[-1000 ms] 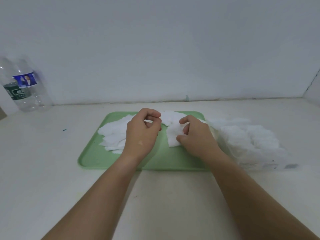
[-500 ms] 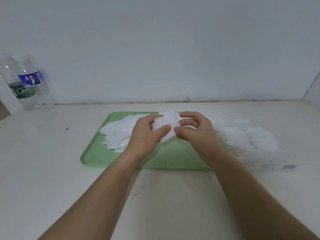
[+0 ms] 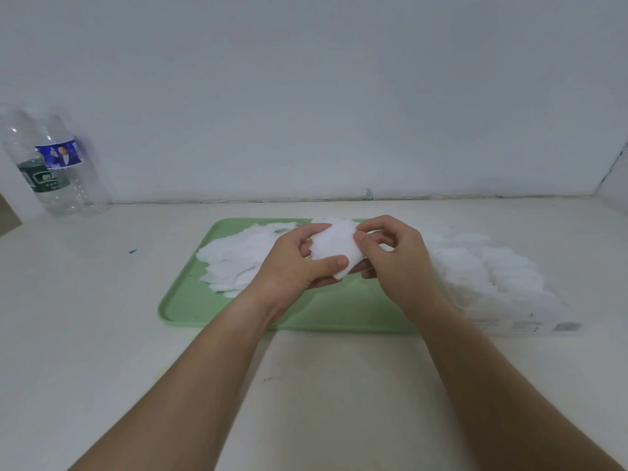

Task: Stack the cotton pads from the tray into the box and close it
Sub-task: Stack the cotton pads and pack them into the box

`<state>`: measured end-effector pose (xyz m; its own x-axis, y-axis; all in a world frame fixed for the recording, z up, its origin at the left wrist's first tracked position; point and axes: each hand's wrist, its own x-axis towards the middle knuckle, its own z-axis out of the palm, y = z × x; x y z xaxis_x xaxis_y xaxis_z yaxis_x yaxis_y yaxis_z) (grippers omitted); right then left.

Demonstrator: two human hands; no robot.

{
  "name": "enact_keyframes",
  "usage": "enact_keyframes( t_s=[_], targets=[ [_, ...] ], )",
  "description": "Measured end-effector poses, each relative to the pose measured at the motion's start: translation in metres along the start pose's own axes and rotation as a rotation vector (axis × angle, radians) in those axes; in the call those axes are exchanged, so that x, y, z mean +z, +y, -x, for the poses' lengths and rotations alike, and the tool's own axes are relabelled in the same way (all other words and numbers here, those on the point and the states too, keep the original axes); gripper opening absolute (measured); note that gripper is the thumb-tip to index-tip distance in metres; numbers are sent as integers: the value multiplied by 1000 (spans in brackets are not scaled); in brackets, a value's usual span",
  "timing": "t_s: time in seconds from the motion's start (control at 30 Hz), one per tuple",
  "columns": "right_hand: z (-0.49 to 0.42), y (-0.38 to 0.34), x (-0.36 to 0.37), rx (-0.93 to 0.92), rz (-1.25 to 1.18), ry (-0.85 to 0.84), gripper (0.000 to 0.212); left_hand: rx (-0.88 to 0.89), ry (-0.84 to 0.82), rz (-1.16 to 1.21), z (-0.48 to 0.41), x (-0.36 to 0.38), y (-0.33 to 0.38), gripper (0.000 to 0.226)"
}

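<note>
Head view: at the frame's centre a small stack of cotton pads (image 3: 334, 244) is pinched between the left hand (image 3: 295, 266) and the right hand (image 3: 397, 263), both with fingers curled round it, above the green tray (image 3: 190, 307). Loose pads (image 3: 238, 256) are spread over the tray's upper left. The box (image 3: 492, 283), piled with pads, is set just right of the tray on the tabletop (image 3: 102, 334).
</note>
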<state>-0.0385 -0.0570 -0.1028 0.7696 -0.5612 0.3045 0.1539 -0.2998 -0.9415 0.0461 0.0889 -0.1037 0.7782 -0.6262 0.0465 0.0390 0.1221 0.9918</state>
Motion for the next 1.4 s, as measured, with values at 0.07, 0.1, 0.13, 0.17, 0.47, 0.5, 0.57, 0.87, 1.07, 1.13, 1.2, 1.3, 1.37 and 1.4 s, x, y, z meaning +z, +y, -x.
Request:
enact_keyframes(
  t_s=[0.07,0.1,0.13,0.17,0.47,0.5,0.57,0.87,1.07,1.13,1.2,1.3,1.37,1.4],
  targets=[
    [0,0,0,3,16,-6,6,4,-13,4,0,0,1,55],
    [-1,0,1,4,24,-8,7,5,-23,10,0,0,2,55],
    [-1,1,1,7,26,-10,7,5,-33,9,0,-1,2,55],
    [-2,1,2,14,13,-14,6,7,-45,3,1,0,2,55],
    [-7,-1,-1,175,-289,20,14,27,-66,-23,3,0,6,48],
    [-8,-2,-2,184,-329,30,16,28,-68,-26,3,0,6,47],
    [-9,-2,-3,203,-414,50,16,33,-73,-30,3,0,7,45],
    [-6,-6,-6,122,-347,-34,8,28,-24,-95,4,-3,6,23],
    [-4,-1,-2,73,-184,-33,6,34,-56,-105,5,1,6,23],
    [-4,1,-1,62,-165,11,5,26,-56,-100,5,2,5,26],
    [-4,3,1,33,-112,49,4,16,-73,-106,5,4,6,28],
    [-3,5,4,-60,34,103,6,-14,-85,-56,7,8,9,26],
    [-1,4,6,-142,129,127,8,-60,-46,37,6,10,11,27],
    [0,4,7,-175,159,131,9,-94,-6,80,5,10,12,30]
  ],
)
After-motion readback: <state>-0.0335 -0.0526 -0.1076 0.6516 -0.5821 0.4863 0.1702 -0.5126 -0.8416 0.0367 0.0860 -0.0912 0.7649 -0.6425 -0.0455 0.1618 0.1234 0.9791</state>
